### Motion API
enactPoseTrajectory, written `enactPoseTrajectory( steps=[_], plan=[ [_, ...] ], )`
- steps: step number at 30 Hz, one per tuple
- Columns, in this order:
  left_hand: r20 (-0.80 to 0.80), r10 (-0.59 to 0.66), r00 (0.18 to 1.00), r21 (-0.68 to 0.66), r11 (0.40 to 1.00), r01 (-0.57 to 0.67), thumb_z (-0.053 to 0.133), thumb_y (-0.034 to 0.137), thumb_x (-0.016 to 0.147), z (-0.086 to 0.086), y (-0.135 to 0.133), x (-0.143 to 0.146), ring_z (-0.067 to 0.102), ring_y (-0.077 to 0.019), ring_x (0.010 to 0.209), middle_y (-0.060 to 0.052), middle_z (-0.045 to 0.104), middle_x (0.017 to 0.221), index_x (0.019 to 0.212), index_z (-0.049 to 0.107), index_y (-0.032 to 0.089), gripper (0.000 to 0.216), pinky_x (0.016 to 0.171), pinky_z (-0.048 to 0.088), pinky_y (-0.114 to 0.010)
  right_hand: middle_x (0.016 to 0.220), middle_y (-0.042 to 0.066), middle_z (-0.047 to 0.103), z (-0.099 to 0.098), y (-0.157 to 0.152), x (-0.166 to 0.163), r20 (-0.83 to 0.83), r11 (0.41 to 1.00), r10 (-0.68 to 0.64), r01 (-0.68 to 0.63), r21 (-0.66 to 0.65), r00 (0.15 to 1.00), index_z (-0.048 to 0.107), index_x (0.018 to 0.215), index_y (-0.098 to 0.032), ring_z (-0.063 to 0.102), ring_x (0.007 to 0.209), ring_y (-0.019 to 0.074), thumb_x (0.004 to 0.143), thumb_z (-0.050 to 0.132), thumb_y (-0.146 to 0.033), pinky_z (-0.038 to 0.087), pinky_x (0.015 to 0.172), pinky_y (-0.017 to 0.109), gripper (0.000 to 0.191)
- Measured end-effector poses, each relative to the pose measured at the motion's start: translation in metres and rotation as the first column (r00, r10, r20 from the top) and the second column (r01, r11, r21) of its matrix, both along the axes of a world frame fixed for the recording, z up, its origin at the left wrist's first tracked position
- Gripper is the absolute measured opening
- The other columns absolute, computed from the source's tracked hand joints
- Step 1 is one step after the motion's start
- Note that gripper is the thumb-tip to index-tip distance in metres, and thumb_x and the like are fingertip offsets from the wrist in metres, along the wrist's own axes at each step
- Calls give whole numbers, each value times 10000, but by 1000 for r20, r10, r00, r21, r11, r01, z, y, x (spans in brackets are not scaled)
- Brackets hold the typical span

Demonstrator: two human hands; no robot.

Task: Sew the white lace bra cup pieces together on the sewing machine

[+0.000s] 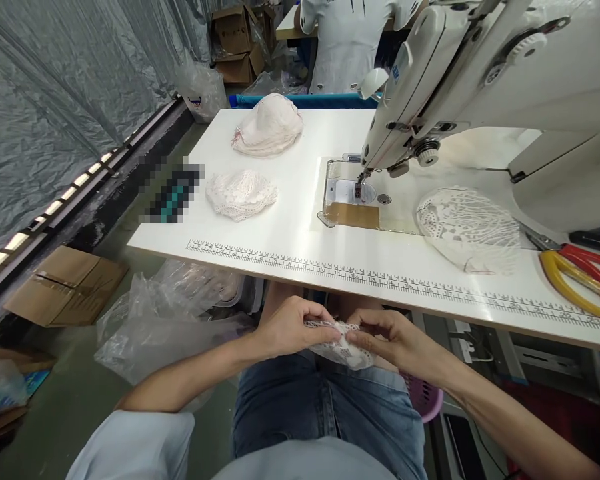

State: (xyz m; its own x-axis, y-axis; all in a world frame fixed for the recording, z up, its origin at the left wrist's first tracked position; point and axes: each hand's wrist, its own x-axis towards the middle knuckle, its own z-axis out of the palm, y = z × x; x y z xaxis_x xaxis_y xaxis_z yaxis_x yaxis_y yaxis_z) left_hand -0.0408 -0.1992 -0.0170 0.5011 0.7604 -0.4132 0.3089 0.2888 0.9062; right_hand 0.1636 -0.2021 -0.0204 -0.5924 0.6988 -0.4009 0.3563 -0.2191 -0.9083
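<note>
Over my lap, just below the table's front edge, a piece of white lace fabric is pinched between both hands. My left hand grips its left end, thumb and fingers closed on the edge. From the other side my right hand pinches the lace near its upper middle. On the sewing table lie a flat white lace piece and, behind it, a domed stack of pale cup-shaped pieces. Another round lace piece lies right of the needle plate.
A white sewing machine stands over the table's right half. Yellow-and-red-handled scissors rest at the right edge. Plastic bags and a cardboard box sit on the floor at left. A person in white is beyond the table.
</note>
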Motion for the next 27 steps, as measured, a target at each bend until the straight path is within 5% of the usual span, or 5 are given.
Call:
enactPoseTrajectory(
  steps=[4, 8, 14, 19, 27],
  plan=[
    [2, -20, 1000, 25, 999, 20, 637, 366, 757, 5, 1, -2, 552, -126, 638, -51, 666, 738, 805, 703, 128, 252, 570, 393, -201, 662, 9, 536, 2, 1, 0, -6, 1000, -19, 19, -22, 1000, 597, 755, -169, 471, 606, 134, 798, 565, -543, 364, 543, 252, 378],
    [-47, -77, 996, 151, 985, 83, 603, 355, 787, 35, 17, -6, 558, -123, 619, -43, 672, 721, 809, 711, 139, 242, 544, 382, -193, 625, 4, 522, 21, 10, -4, -30, 997, -55, 57, 46, 998, 577, 716, -166, 465, 589, 133, 783, 561, -570, 361, 532, 251, 410],
    [-241, -262, 934, 448, 824, 347, 627, 266, 750, 75, 123, 7, 546, -119, 604, -23, 662, 680, 764, 717, 148, 149, 531, 367, -196, 499, -25, 461, 44, 67, 2, 128, 894, -111, 43, 446, 985, 439, 573, -192, 387, 467, 99, 866, 453, -479, 290, 466, 239, 411],
    [-346, -291, 892, 453, 781, 430, 674, 227, 673, 55, 210, 37, 501, -106, 525, -10, 624, 598, 629, 702, 162, 84, 490, 324, -209, 550, 11, 572, 29, 119, 41, 398, 667, -333, -85, 740, 855, 529, 703, -197, 494, 467, 137, 930, 346, -343, 345, 489, 260, 325],
    [-465, -384, 798, 363, 739, 568, 627, 245, 731, 47, 224, 58, 514, -111, 592, 4, 617, 646, 707, 696, 165, 109, 505, 344, -202, 1159, 79, 648, 14, 141, 53, 349, 74, -203, -341, 937, 915, 576, 1115, -177, 622, 983, 207, 915, 302, -41, 495, 636, 275, 365]
  ],
)
